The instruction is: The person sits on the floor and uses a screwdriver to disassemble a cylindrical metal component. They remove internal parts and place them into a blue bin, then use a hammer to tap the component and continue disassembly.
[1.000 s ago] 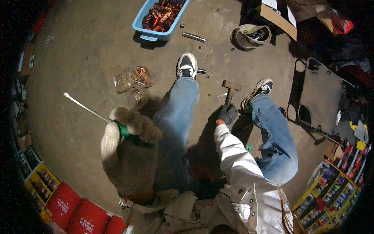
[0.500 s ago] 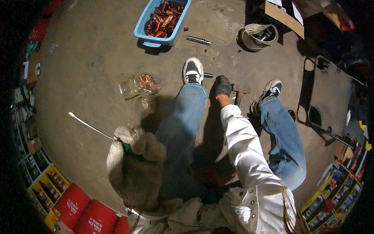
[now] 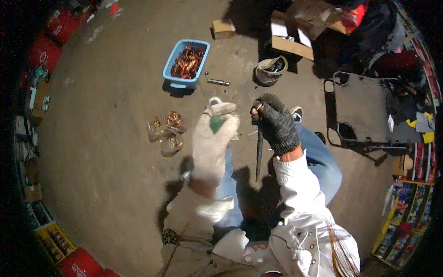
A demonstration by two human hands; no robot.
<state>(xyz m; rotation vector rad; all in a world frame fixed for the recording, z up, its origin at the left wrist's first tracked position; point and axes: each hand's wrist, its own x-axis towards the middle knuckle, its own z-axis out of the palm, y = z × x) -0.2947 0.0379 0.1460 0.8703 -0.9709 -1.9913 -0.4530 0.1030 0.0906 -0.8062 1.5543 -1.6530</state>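
Observation:
My left hand (image 3: 213, 143), in a cream knit glove, is raised over my left leg with its fingers closed round a screwdriver; the green handle (image 3: 215, 124) shows, but its shaft is not visible. To its right my right hand (image 3: 276, 123), in a dark grey glove with an orange cuff, pinches a small brass-coloured piece (image 3: 259, 107) between thumb and finger. Its exact kind is too small to tell. Below that hand a long dark rod (image 3: 259, 159) points toward me; its upper end is hidden. The two hands are apart.
Ahead stands a blue tub (image 3: 167, 69) of coppery scrap, with a shiny metal cylinder (image 3: 218, 82) beside it. Clear containers with coppery bits (image 3: 174, 121) lie at left. A bucket (image 3: 265, 77), an open carton (image 3: 291, 46) and a grey framed panel (image 3: 362, 108) stand on the right.
My left hand has risen from the lower left to the middle, and the screwdriver has turned. My right hand has lifted from near the floor with a small piece. The view has shifted.

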